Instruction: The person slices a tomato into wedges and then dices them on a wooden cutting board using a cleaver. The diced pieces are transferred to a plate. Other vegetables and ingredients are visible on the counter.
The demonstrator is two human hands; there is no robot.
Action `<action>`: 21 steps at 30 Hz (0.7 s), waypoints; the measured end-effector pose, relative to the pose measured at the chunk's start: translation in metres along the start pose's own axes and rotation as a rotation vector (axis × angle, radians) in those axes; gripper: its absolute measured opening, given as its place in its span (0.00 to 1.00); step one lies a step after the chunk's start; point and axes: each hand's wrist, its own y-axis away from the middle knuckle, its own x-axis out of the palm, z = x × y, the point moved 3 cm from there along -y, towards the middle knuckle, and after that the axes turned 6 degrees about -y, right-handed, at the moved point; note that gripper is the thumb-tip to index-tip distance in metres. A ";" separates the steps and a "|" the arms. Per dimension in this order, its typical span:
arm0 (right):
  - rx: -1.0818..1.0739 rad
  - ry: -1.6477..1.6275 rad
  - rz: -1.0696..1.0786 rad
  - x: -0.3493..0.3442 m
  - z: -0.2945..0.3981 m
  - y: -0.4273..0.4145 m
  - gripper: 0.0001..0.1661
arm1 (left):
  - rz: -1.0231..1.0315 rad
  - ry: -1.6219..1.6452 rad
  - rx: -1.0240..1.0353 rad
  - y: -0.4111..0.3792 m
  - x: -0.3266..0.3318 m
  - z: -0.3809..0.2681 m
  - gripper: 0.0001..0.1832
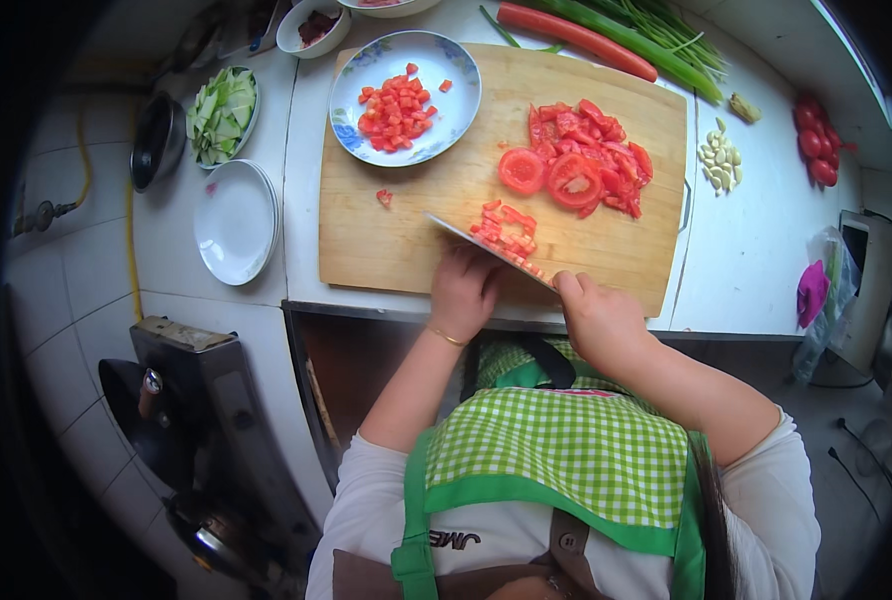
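Observation:
My right hand grips the handle end of a kitchen knife, whose blade stands on edge over the wooden cutting board. Beside the blade, my left hand is partly behind it; its fingertips and whatever they touch are hidden. Diced tomato lies against the blade's far side. Farther up the board is a heap of tomato pieces with two round slices in front. A blue-rimmed plate on the board's left holds red cubes. A small red scrap lies below the plate.
Left of the board are stacked white plates, a dish of sliced green vegetable and a dark bowl. A red sausage-like stick and green stalks lie behind. Garlic cloves are at right; a gas stove is at lower left.

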 end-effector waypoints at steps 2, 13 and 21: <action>-0.067 -0.107 -0.111 0.004 -0.009 0.002 0.17 | 0.005 0.042 -0.019 0.005 0.000 0.001 0.12; 0.012 0.099 0.069 -0.008 0.010 -0.001 0.15 | -0.007 0.026 0.058 0.008 0.001 0.006 0.10; -0.044 0.043 0.110 -0.027 0.010 0.008 0.15 | -0.020 0.056 0.054 0.020 0.004 0.017 0.12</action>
